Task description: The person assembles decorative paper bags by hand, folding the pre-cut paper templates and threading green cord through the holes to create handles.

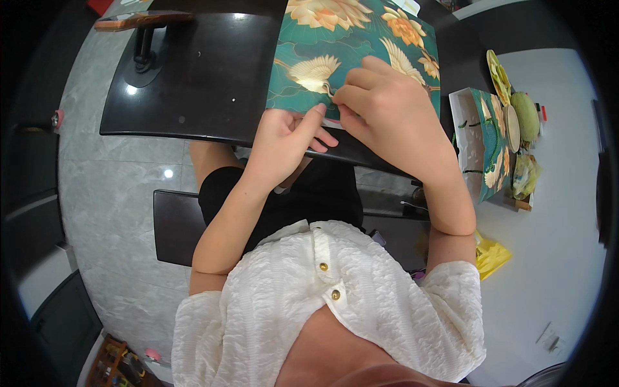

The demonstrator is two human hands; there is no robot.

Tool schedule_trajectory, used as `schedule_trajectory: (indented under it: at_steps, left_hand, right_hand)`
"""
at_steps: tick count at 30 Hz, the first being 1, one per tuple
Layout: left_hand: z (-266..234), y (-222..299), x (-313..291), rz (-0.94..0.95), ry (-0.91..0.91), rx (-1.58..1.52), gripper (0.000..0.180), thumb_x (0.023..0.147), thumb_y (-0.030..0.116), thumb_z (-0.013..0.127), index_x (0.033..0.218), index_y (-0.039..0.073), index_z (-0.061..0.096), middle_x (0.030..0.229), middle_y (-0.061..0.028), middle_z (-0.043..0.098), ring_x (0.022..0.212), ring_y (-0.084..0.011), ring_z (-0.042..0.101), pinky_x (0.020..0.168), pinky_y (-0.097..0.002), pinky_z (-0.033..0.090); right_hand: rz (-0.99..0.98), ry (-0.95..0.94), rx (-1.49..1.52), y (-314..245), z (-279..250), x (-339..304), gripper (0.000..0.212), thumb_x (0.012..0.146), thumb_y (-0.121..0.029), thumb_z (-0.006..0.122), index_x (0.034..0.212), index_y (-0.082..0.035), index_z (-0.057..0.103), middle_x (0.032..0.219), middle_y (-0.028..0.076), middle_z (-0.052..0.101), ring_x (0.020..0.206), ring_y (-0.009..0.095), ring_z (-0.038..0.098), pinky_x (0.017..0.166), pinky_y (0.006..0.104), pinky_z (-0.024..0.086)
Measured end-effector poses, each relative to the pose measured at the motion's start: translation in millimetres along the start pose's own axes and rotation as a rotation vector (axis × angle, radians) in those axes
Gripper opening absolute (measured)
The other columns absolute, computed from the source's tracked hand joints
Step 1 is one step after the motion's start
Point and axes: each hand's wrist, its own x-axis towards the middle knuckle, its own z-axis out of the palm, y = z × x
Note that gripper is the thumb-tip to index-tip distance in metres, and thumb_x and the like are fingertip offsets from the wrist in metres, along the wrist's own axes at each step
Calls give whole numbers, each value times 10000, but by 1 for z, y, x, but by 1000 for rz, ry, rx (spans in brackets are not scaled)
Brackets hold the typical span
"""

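A flat green piece (361, 51) with golden lotus flowers and white cranes, perhaps a box or a bag, lies on the dark table by its near edge. My left hand (287, 142) is at its near left corner, thumb stretched up to the edge, the other fingers loosely bent below with a gap between. Over the near right part is my right hand (387, 106), thumb and index finger pinched together close to the left thumb. What the pinch holds, if anything, is hidden. A thin pink-and-white strip shows along the near edge between the hands.
A tablet or phone stand (145, 48) occupies the far left of the dark table (200, 84). To the right stand a matching green gift bag (487, 142), a green melon (525, 116) and a yellow bag (493, 255). A dark stool (174, 226) is below left.
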Motion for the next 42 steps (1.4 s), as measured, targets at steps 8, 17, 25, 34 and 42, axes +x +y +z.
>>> schedule_trajectory:
  at_steps: [8, 17, 25, 34, 42]
  left_hand:
    - [2, -5, -1, 1, -1, 50, 269, 972, 152, 543, 1099, -78, 596, 910, -122, 691, 706, -162, 681, 600, -255, 535]
    - [2, -3, -1, -25, -14, 9, 267, 967, 144, 547, 1070, -94, 608, 890, -127, 693, 732, -173, 695, 623, -262, 539]
    - [-5, -1, -3, -8, -77, -24, 253, 950, 111, 552, 1074, -103, 605, 962, -155, 682, 786, -200, 702, 659, -277, 549]
    - [-4, -7, -4, -23, -54, 19, 233, 939, 62, 516, 1084, -94, 611, 962, -140, 691, 769, -169, 689, 667, -265, 549]
    - [1, -11, -4, -35, 16, 165, 219, 962, 106, 532, 1032, -71, 640, 881, -104, 697, 667, -126, 652, 600, -243, 536]
  right_hand:
    - [-80, -153, -173, -10, -8, 12, 147, 677, -83, 698, 710, -30, 565, 743, 66, 554, 787, 237, 547, 641, 353, 480]
    - [-36, -119, -37, -4, 0, 4, 169, 716, -71, 674, 811, -17, 545, 775, 87, 549, 809, 264, 544, 684, 375, 475]
    - [47, 50, 210, 11, 8, -1, 125, 757, -115, 704, 802, -28, 626, 754, 81, 616, 735, 230, 592, 609, 335, 473]
    - [262, 170, 422, 8, 22, -13, 139, 765, -124, 754, 804, -43, 648, 735, 53, 591, 682, 220, 562, 564, 316, 458]
    - [264, 244, 336, 0, 24, -26, 228, 720, -181, 783, 885, -78, 663, 853, 50, 574, 698, 223, 588, 577, 309, 477]
